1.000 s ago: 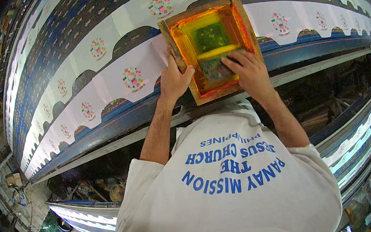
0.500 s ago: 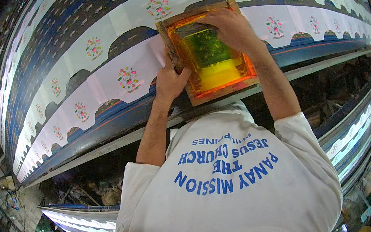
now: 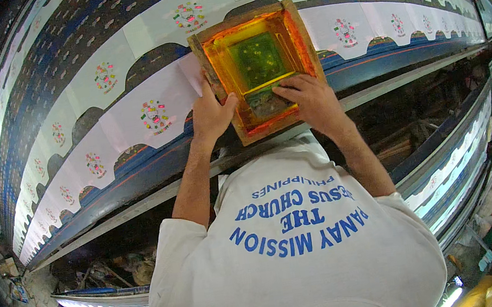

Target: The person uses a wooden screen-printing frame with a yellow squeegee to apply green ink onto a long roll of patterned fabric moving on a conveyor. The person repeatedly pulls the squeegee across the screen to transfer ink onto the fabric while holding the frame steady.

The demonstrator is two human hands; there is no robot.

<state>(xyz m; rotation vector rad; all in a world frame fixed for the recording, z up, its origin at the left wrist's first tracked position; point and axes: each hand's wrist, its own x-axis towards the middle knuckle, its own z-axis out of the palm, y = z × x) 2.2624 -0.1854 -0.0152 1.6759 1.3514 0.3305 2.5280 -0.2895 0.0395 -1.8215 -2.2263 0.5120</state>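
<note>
Left hand (image 3: 212, 117), some fingertips hidden, closes on the left edge of a wood-framed screen (image 3: 269, 131) lying across printed white panels (image 3: 125, 117); right hand (image 3: 316, 103), fingers bent together, grips and partly covers a dark block (image 3: 263, 103) inside it; blue upside-down lettering (image 3: 303, 221) marks a white shirt (image 3: 298, 282).

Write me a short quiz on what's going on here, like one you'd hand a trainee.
1. True or false: the left hand grips the right side of the rectangular wooden frame with orange-yellow inner edges.
2. Where is the right hand? A: on the dark flat block inside the frame. B: on the frame's far edge. C: outside the frame.
3. Fill in: the lettering on the white short-sleeved cloth shirt is ____.
Key: 1. False, the left side. 2. A. 3. Blue.
</note>
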